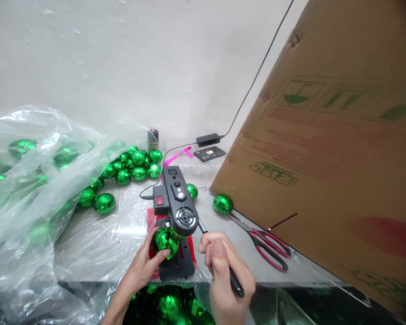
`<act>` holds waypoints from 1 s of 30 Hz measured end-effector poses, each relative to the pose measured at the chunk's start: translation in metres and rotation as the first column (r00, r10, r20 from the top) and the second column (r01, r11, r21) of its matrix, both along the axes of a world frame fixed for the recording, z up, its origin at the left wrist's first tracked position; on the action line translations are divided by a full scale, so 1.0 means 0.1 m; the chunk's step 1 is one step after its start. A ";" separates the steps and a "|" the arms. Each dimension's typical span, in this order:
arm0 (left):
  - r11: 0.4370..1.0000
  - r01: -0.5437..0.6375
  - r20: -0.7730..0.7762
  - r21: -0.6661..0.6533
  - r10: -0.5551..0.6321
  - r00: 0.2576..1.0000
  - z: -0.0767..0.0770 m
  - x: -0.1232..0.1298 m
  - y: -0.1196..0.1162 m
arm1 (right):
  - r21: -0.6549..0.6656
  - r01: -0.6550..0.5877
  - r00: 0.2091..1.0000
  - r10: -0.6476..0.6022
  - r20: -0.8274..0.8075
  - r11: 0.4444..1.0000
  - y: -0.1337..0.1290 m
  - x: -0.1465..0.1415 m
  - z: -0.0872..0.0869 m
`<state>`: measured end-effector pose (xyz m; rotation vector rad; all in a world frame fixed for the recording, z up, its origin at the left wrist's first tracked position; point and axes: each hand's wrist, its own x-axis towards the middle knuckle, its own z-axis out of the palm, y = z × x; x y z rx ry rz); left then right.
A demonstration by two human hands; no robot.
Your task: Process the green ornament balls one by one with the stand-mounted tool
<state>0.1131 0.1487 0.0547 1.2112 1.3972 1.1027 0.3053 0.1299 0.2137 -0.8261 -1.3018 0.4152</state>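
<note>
Under the round end of the black machine (181,198), a green faceted ball (167,242) is gripped btw. thumb & fingers of the L hand (145,264). The black handle (236,284) of a metal rod is enclosed by the R hand (228,275), w/ the fist closed; the hands are held apart. Beyond the L hand, a pile of green balls (131,164) is spread on the table (237,253), partly covered farther L by a clear plastic bag (30,203). Past the R hand, a lone green ball (223,204) is set by the tip of red-&-black scissors (270,248), w/ a big cardboard box (325,135) leaned over that side. Beyond both hands, a black adapter (208,139) & a dark-lidded jar (153,140) are seen near the wall. Below the hands, more green balls (169,307) are seen past the table edge.
</note>
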 end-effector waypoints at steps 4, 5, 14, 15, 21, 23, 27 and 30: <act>0.997 0.010 -0.118 0.081 0.000 0.993 -0.04 0.09 -0.04 | -0.031 -0.002 1.000 0.002 -0.013 1.000 -0.01 0.01 -0.06; 0.995 0.003 -0.137 0.104 0.012 0.990 -0.05 0.12 -0.05 | -0.039 0.000 1.000 0.000 -0.013 0.999 -0.01 0.01 -0.07; 0.952 -0.104 -0.299 0.288 0.193 0.935 -0.30 0.46 -0.15 | -0.141 0.025 0.997 -0.034 -0.063 0.990 -0.07 -0.04 -0.03; 0.947 -0.099 -0.304 0.306 0.195 0.932 -0.34 0.48 -0.16 | -0.131 0.021 0.999 -0.027 -0.045 0.991 -0.07 -0.04 -0.04; 0.941 -0.121 -0.271 0.317 0.212 0.939 -0.47 0.54 -0.19 | -0.032 0.008 1.000 -0.008 0.024 0.999 -0.01 0.04 -0.06; 0.950 -0.126 -0.244 0.287 0.200 0.949 -0.48 0.54 -0.19 | -0.034 0.005 1.000 -0.004 0.028 0.999 -0.01 0.05 -0.07; 0.964 -0.120 -0.204 0.238 0.171 0.964 -0.49 0.54 -0.18 | -0.034 0.001 1.000 0.000 0.030 0.999 -0.02 0.06 -0.05; 0.970 -0.097 -0.182 0.224 0.140 0.973 -0.48 0.53 -0.16 | -0.032 0.001 1.000 0.000 0.026 0.999 -0.01 0.04 0.01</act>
